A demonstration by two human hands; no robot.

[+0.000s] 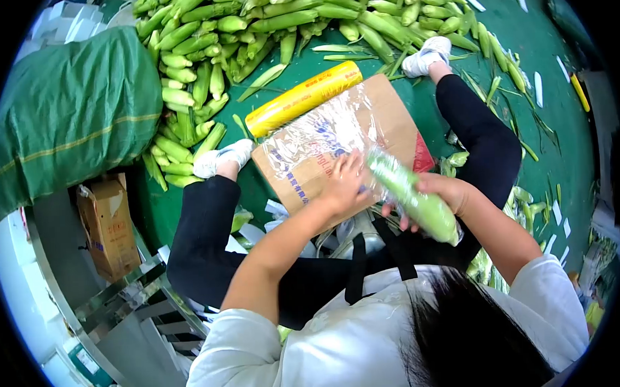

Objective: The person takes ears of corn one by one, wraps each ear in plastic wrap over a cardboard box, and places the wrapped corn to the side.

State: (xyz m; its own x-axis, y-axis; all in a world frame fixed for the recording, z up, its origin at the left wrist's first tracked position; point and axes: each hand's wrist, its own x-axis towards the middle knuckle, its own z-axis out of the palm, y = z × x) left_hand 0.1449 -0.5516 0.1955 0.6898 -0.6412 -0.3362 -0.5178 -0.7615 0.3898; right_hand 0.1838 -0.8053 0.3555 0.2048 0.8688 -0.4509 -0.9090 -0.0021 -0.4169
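Plastic-wrapped green bundle (415,195) grasped in right hand (448,191), long axis slanting forward-left; left hand (344,183) beside far end, grip unclear.

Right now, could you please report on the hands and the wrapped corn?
Right hand holding wrapped corn. Left hand open, over the printed cardboard. Yellow roll at the cardboard's far edge, clear of both hands.

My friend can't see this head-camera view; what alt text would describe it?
A seated person's right hand holds a long, pale-green bundle wrapped in clear plastic, the left hand spread beside it over a brown cardboard box. A yellow cylindrical roll lies along the box's far edge; beyond, green-husked corn cobs are heaped on a green floor.
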